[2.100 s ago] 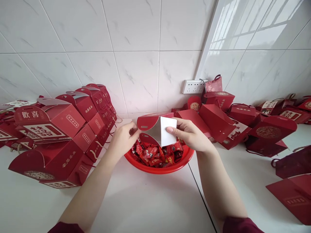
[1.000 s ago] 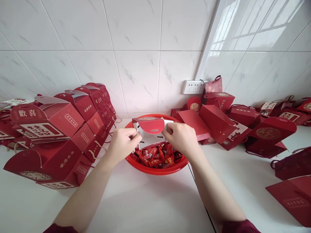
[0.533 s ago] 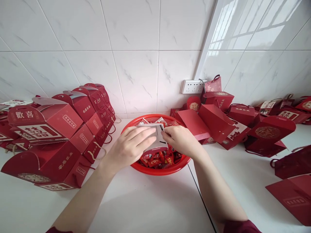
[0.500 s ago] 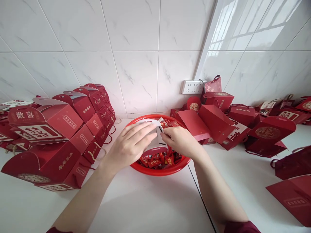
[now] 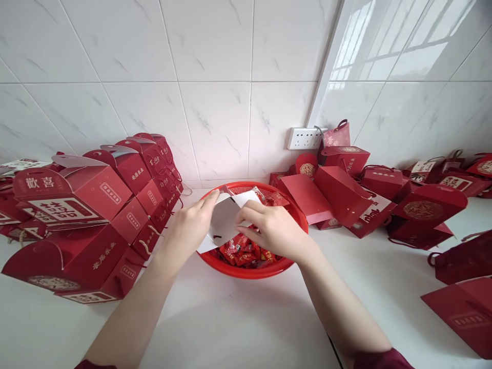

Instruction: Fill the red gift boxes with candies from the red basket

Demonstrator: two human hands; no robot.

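Over a round red plastic basket (image 5: 251,275), my left hand (image 5: 188,229) grips the left side of a paper gift box (image 5: 223,218). The box is tilted, its mouth toward me, showing a pale grey inside with white flaps and a dark cord end. My right hand (image 5: 279,228) is at the box's right side, fingers curled at the edge of the opening; the fingertips are partly hidden. Below the hands, red-wrapped sweets (image 5: 244,252) lie heaped in the basket. What the box holds, if anything, I cannot make out.
Stacked red gift boxes (image 5: 126,205) with cord handles stand at the left. More red boxes (image 5: 346,192), some with open lids, crowd the right side. A white power strip (image 5: 306,138) sits against the tiled wall (image 5: 215,123) behind the basket.
The box has turned and tipped, so its grey inside now faces me. My left hand has shifted left and grips its side; my right hand has moved slightly to the left and down.
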